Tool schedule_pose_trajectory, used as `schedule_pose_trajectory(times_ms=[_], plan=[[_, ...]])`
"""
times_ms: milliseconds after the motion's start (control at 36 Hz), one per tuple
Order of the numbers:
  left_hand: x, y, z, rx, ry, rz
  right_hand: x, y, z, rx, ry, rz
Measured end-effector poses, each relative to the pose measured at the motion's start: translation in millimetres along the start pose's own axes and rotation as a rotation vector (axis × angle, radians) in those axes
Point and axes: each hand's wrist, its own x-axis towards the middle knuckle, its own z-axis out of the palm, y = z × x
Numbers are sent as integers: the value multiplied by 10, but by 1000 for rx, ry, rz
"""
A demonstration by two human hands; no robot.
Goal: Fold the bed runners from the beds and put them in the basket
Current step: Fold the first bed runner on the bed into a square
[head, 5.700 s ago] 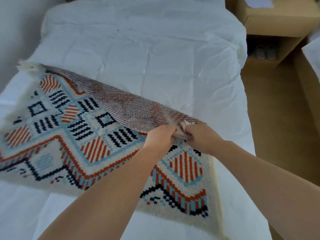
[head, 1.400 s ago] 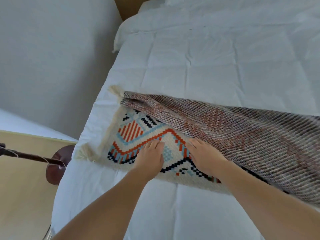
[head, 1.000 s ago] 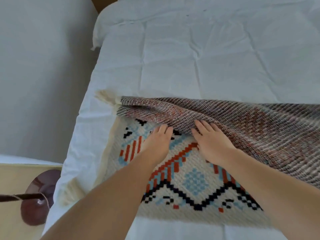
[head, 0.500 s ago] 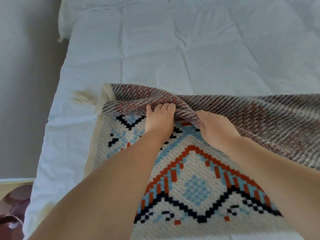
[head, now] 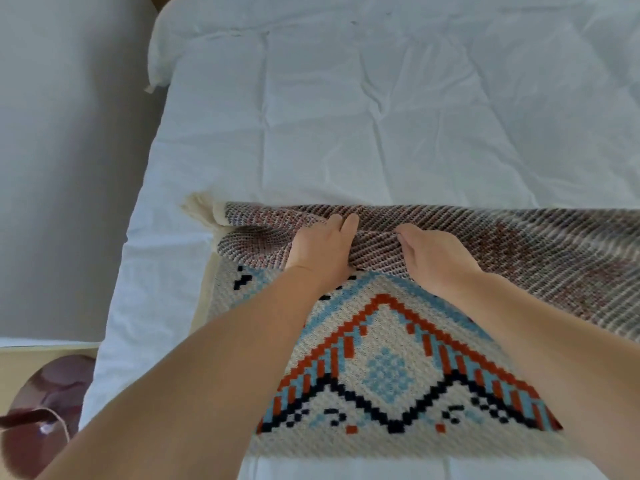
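Observation:
A woven bed runner (head: 384,368) lies across the white bed (head: 346,116), cream with red, blue and black diamond patterns. Its far part is folded over towards me, showing the brownish reverse side (head: 519,251). My left hand (head: 322,247) holds the edge of this folded layer near the runner's left end, two fingers lying on top of it. My right hand (head: 436,258) grips the same edge close beside it, its fingertips buried in the cloth. The fabric bunches into a ridge between the two hands. A cream fringe (head: 199,206) sticks out at the far left corner.
A grey wall (head: 69,150) runs along the bed's left side. At the lower left, a round dark-red object (head: 45,403) sits on a pale wooden surface (head: 20,362). White sheet stretches beyond the runner towards the head of the bed. No basket is in view.
Both hands slid from the runner's near patterned side up to the folded edge and took hold of it; that edge now sits farther up, with cloth bunched between the hands.

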Motion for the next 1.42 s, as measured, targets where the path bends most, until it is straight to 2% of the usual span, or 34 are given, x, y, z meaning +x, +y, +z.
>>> schedule_pose_trajectory(times_ms=[111, 222, 500, 583, 667, 806, 1000, 1139, 1250, 1361, 1417], plan=[[-61, 40, 58, -39, 15, 65, -31, 52, 54, -54, 1, -49], [-180, 8, 128, -54, -50, 154, -88, 54, 113, -114, -10, -125], [-653, -359, 239, -92, -81, 154, -176, -107, 248, -261, -148, -165], [-743, -364, 256, -169, -18, 170, -259, -224, 291, -378, -168, -188], [-850, -334, 247, -269, 21, 123, -341, -441, 396, -415, -181, -208], [-1022, -342, 272, -241, 53, 116, -363, -821, 463, -364, -88, -252], [-1245, -618, 259, -129, 101, -70, -507, -944, 385, -289, -203, -262], [-1470, -755, 209, -66, 48, -122, -724, -959, 282, -277, -268, -278], [-1664, -789, 170, -82, 149, -141, -856, -983, 230, -256, -328, -281], [-1947, -704, 53, -20, -6, -165, -989, -996, 265, -186, -390, -289], [-2116, -670, 32, -8, 3, -200, -1079, -1005, 285, -216, -433, -298]])
